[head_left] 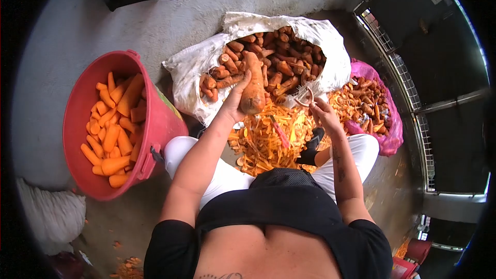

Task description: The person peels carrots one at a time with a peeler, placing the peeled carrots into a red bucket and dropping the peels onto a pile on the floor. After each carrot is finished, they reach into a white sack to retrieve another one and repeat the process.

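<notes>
A big unpeeled carrot (253,85) stands nearly upright in my left hand (235,102), its thick end toward me and its skin still brown in patches. My right hand (325,115) is closed around a pale, Y-shaped peeler (305,98), held to the right of the carrot and apart from it. Just beyond both hands lies an open white sack (185,72) full of unpeeled carrots (289,67). Below them, between my legs, orange peelings (253,144) are heaped on the floor. A thin red object (279,131) lies on that heap.
At the left, a red bucket (168,119) holds peeled carrots (111,139). To the right, a pink bag (395,126) contains carrot scraps. White sacking (49,217) lies at the lower left. A dark gate (444,46) bounds the right side, and a grey wall (67,36) the left.
</notes>
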Demonstrator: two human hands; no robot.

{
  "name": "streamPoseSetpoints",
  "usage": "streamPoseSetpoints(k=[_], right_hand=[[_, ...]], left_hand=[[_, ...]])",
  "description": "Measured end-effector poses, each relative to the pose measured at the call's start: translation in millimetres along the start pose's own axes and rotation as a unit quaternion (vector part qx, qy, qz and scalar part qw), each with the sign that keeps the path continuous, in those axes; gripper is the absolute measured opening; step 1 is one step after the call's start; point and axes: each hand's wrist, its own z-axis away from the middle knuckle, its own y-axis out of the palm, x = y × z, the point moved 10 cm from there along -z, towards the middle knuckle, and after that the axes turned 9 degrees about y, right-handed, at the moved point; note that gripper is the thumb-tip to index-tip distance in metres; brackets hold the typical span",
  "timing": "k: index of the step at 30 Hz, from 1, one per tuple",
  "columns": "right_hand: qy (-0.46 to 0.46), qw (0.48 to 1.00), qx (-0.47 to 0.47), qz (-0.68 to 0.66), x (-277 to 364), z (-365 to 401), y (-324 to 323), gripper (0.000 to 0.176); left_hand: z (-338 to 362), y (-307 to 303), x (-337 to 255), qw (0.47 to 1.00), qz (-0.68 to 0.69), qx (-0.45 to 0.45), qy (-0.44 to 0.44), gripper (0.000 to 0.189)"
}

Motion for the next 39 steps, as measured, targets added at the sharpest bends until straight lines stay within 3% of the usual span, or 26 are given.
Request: streamPoseSetpoints(k=[3, 6, 7, 11, 14, 15, 19, 26, 31, 34, 39], right_hand=[[-0.154, 0.985, -0.049, 0.062, 48.8, 1.0, 7.9, 0.033], [-0.236, 0.908, -0.131, 0.321, 109.8, 24.7, 30.6, 0.028], [-0.296, 0.875, -0.165, 0.346, 125.5, 34.1, 38.1, 0.029], [-0.354, 0.813, -0.229, 0.402, 162.8, 56.1, 57.9, 0.041], [-0.436, 0.752, -0.228, 0.438, 179.8, 65.9, 63.2, 0.040], [-0.456, 0.739, -0.229, 0.441, 183.8, 66.8, 60.6, 0.037], [-0.456, 0.727, -0.196, 0.475, 188.0, 59.0, 50.2, 0.037], [-0.475, 0.752, -0.150, 0.433, 170.2, 20.8, 71.5, 0.032], [-0.525, 0.744, -0.094, 0.403, 181.8, 36.1, 103.4, 0.037], [-0.545, 0.725, -0.074, 0.414, 173.3, 38.5, 117.3, 0.038], [-0.557, 0.721, -0.054, 0.410, 166.9, 43.6, 124.7, 0.037]], left_hand=[[1.9, -1.7, 5.3, 0.999, 0.038, 0.003, -0.003, 0.061], [9.4, -1.7, 8.9, 0.996, 0.079, -0.025, -0.024, 0.053], [9.5, -5.8, 11.8, 0.995, 0.091, -0.033, -0.032, 0.052], [6.0, -4.0, 15.9, 0.993, 0.101, -0.043, -0.033, 0.048], [0.9, 0.6, 25.0, 0.999, 0.031, -0.022, -0.036, 0.048], [5.0, 7.4, 33.3, 0.995, 0.044, -0.018, -0.082, 0.049], [8.2, 15.2, 51.6, 0.988, 0.039, -0.098, -0.109, 0.050], [12.6, 9.8, 77.4, 0.987, 0.054, -0.041, -0.143, 0.049], [10.5, -16.1, 90.6, 0.984, 0.056, -0.123, -0.119, 0.052], [7.2, -19.0, 108.9, 0.978, 0.116, -0.057, -0.162, 0.044], [11.5, -18.2, 113.2, 0.969, 0.157, -0.057, -0.180, 0.042]])
